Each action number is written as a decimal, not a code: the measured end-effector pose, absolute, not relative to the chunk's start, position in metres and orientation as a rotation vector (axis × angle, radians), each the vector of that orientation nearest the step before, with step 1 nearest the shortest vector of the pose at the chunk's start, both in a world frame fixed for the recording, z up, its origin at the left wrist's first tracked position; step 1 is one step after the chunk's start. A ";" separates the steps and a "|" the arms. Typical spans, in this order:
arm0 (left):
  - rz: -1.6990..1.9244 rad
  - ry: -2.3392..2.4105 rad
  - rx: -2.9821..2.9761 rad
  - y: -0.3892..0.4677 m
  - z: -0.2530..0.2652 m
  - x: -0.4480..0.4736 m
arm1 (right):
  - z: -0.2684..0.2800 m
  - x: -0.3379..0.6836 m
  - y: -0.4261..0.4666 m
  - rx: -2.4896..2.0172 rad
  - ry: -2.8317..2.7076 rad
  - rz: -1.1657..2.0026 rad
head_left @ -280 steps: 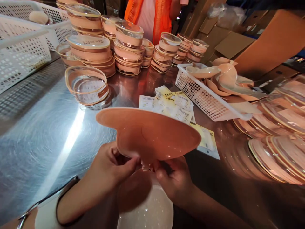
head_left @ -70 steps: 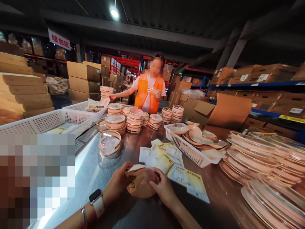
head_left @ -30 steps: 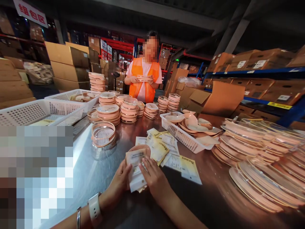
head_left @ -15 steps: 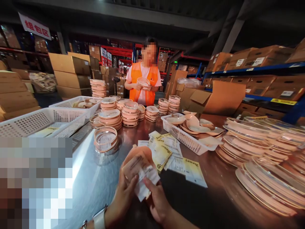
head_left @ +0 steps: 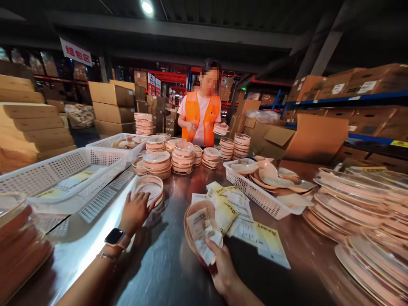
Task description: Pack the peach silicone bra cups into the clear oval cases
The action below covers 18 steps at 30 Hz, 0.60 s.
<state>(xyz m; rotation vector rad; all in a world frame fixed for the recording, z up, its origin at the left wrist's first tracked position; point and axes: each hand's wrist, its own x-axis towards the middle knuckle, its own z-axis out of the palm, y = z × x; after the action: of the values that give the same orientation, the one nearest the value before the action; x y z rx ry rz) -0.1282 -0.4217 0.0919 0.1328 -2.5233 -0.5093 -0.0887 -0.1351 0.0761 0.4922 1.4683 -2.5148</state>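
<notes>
Right hand (head_left: 223,265) pinches peach cup (head_left: 199,225) with leaflet (head_left: 204,233) tucked in, raised over near-middle tabletop (head_left: 165,272). Left hand (head_left: 135,212), fingers spread, touches clear round case (head_left: 149,189) toward left edge. Loose leaflets (head_left: 242,212) lie just beside the cup; white basket (head_left: 258,195) beyond.

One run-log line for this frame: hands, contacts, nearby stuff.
left hand: reaching clear round case, open | right hand: holds peach cup with leaflet | nearby: loose leaflets, white basket
</notes>
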 end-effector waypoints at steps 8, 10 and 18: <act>0.013 -2.744 -0.165 -0.392 0.094 -0.109 | 0.075 -0.097 -0.130 0.237 1.509 -2.564; -0.021 -2.732 -0.429 -0.389 0.088 -0.110 | 0.072 -0.107 -0.125 0.094 1.638 -2.624; 0.007 -2.098 -0.784 -0.367 0.088 -0.105 | 0.073 -0.134 -0.083 -0.801 2.919 -2.115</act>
<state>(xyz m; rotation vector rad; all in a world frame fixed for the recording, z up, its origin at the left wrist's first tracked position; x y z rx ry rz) -0.1050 -0.3673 0.0881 -0.7837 -2.0982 0.0066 -0.1340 -0.0827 0.0732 -0.8007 2.9185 -2.1145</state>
